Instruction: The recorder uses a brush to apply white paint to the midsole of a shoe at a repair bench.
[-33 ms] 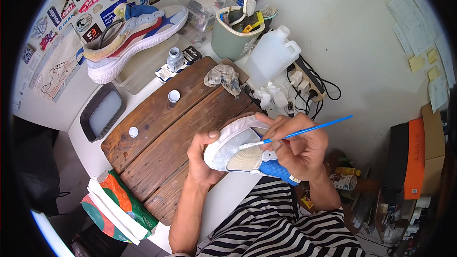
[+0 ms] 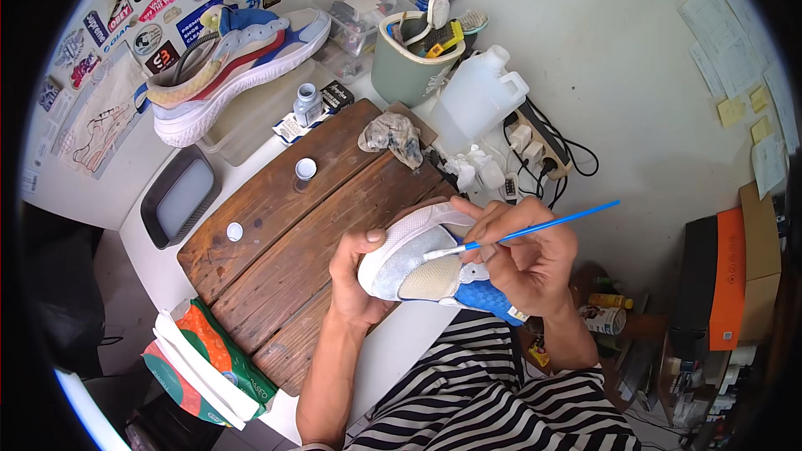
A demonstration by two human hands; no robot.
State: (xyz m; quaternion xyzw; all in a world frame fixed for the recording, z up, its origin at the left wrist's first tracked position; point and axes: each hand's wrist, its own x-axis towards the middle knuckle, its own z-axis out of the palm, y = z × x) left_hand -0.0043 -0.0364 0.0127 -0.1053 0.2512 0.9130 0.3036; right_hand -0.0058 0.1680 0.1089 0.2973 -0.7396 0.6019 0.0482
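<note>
A sneaker in white, grey, beige and blue is held above the near edge of the wooden board. My left hand grips it at the toe end, thumb on top and the other fingers mostly hidden beneath. Between the fingers of my right hand is a thin blue paintbrush, its handle pointing up to the right. The pale bristles touch the light grey panel beside the beige mesh. On the board stand a small paint-filled cap and a white lid.
A stained rag lies at the board's far edge, near a paint bottle. Behind are another sneaker, a green bucket of brushes and a white jug. A power strip sits right, a tissue pack near left.
The paintbrush and my right hand have shifted very slightly to the right over the shoe. My left hand and the shoe look unmoved.
</note>
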